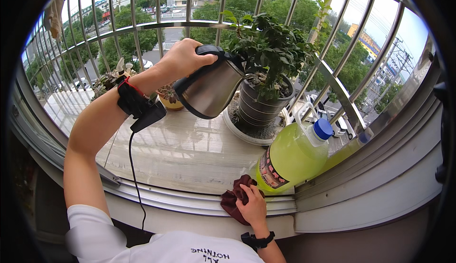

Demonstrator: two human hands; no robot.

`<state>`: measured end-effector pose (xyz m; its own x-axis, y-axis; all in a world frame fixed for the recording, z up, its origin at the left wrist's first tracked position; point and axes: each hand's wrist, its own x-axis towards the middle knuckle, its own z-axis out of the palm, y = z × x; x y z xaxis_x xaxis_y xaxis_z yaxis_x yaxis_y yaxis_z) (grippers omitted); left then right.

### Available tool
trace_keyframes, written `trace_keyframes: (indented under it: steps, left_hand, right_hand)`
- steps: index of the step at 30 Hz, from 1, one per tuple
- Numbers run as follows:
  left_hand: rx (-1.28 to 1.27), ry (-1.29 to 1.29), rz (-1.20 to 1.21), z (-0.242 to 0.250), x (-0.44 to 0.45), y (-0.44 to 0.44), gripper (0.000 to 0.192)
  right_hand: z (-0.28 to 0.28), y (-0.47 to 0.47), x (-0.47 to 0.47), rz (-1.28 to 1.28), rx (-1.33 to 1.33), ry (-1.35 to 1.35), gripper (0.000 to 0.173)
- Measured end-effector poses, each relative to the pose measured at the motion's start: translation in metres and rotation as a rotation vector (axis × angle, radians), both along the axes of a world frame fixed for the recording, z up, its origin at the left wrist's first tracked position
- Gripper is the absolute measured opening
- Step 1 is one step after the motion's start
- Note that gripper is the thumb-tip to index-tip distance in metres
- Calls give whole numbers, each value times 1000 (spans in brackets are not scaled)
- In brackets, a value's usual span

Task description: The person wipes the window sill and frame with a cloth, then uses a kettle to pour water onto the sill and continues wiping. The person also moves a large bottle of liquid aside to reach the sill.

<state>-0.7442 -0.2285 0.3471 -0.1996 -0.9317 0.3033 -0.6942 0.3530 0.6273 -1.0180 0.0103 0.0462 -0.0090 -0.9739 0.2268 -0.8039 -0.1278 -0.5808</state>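
Observation:
My left hand (pixel 181 58) grips the black handle of a stainless-steel electric kettle (pixel 215 88). The kettle is tilted, its spout end against the leaves of a bushy potted plant (pixel 276 42); whether water flows is hidden. Beneath the foliage stands a dark ribbed flowerpot (pixel 263 102) with soil, set in a round white saucer (pixel 245 139). Lower down, my right hand (pixel 253 204) holds a crumpled maroon cloth (pixel 233 202) on the window track (pixel 178 190). Just beyond that hand is a large clear jug of yellow-green liquid (pixel 297 152) with a blue cap and a printed label.
Metal railing bars (pixel 188 24) curve around the tiled ledge (pixel 171 156). Behind my left forearm sit succulents (pixel 103 83) and a small yellow pot (pixel 172 104). A black cable (pixel 133 170) hangs from the device on my left wrist. The window frame (pixel 370 177) borders the right side.

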Motion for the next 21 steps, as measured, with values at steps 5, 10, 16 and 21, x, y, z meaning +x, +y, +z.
trace_keyframes:
  steps: [5, 10, 16, 21]
  left_hand:
    - [-11, 9, -2, 3, -1, -2, 48]
    - [-20, -55, 22, 10, -5, -7, 46]
    - [19, 129, -72, 9, -11, -16, 30]
    - [14, 157, -127, 7, -18, -22, 34]
  right_hand:
    - [1, 0, 1, 8, -14, 8, 49]
    - [0, -1, 0, 3, -10, 10, 49]
    - [-2, 1, -2, 4, -22, 2, 51]
    - [-1, 2, -3, -2, -3, -17, 52]
